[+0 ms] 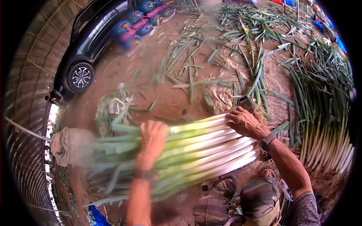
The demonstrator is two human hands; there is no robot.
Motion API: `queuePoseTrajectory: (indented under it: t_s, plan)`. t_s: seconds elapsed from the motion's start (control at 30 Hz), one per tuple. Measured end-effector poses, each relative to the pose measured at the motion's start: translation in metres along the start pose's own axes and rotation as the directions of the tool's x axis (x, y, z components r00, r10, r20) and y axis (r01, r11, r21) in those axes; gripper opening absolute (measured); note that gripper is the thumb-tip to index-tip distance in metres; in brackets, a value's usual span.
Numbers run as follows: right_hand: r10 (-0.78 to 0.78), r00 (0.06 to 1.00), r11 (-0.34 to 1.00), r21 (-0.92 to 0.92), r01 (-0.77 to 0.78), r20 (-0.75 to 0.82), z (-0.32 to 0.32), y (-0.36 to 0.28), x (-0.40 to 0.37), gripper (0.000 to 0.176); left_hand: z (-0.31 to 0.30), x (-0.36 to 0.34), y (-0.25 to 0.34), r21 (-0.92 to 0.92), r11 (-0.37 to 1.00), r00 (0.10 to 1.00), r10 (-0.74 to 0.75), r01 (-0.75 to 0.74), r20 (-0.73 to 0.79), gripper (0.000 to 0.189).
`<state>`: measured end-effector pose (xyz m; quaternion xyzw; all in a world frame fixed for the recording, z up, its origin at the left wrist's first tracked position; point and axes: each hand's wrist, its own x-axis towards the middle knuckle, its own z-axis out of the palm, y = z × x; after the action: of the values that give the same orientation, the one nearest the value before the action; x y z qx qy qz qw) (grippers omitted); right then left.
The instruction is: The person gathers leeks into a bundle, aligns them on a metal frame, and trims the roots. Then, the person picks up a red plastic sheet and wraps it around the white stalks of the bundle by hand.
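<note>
A row of thick leeks (211,145) lies side by side in front of me, white root ends to the right and green leaves to the left. My left hand (152,133) presses over the green part, its fingers bent round the far edge of the row. At the white end, my right hand (245,122) has its fingers curled on the farthest leek, close to the roots (260,116). The leaf tips at the left are blurred. Beyond my right hand, a dark bracket (246,101) sticks up beside the row.
More leeks (320,124) lie piled on the right, roots toward me. Loose leaves (260,75) litter the dirt floor (151,83). A dark car (81,75) and several blue bundles (135,17) are at the upper left. My camouflage-covered knees (260,196) are below the row.
</note>
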<state>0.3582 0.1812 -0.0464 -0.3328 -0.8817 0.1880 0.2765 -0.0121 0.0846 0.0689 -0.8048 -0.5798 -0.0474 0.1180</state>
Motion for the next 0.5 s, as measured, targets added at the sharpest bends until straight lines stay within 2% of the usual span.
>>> queuePoseTrajectory:
  t_s: [0.07, 0.1, 0.17, 0.2, 0.3, 0.4, 0.5]
  plan:
    - [-0.001, 0.996, 0.993, 0.121, 0.012, -0.092, 0.012, -0.001, 0.004, 0.022, -0.007, 0.001, 0.004, 0.002, 1.0, 1.0, -0.002, 0.002, 0.006, 0.028]
    - [0.026, 0.998, 0.991, 0.133, -0.019, -0.052, 0.015, -0.002, 0.007, 0.023, -0.008, 0.002, 0.005, 0.003, 1.0, 1.0, -0.003, 0.003, 0.009, 0.03]
    - [0.079, 0.996, 0.985, 0.154, -0.083, 0.032, 0.018, -0.001, 0.011, 0.024, -0.004, 0.002, 0.003, -0.171, 0.985, 0.999, -0.026, 0.032, 0.036, 0.034]
    - [0.12, 0.992, 0.971, 0.204, -0.126, 0.038, 0.023, 0.002, 0.014, 0.018, -0.001, 0.002, 0.001, -0.257, 0.965, 0.998, -0.037, 0.049, 0.052, 0.036]
    - [0.154, 0.988, 0.979, 0.14, -0.148, -0.031, 0.035, 0.003, 0.013, 0.015, 0.008, 0.005, 0.006, -0.441, 0.883, 0.987, -0.133, 0.161, 0.093, 0.038]
    - [0.162, 0.985, 0.984, 0.088, -0.157, -0.057, 0.04, 0.002, 0.01, 0.015, 0.011, 0.01, 0.01, -0.46, 0.876, 0.99, -0.117, 0.143, 0.083, 0.033]
    - [0.161, 0.985, 0.984, 0.082, -0.155, -0.069, 0.041, 0.001, 0.008, 0.015, 0.011, 0.015, 0.008, -0.323, 0.945, 0.997, -0.028, 0.049, 0.07, 0.027]
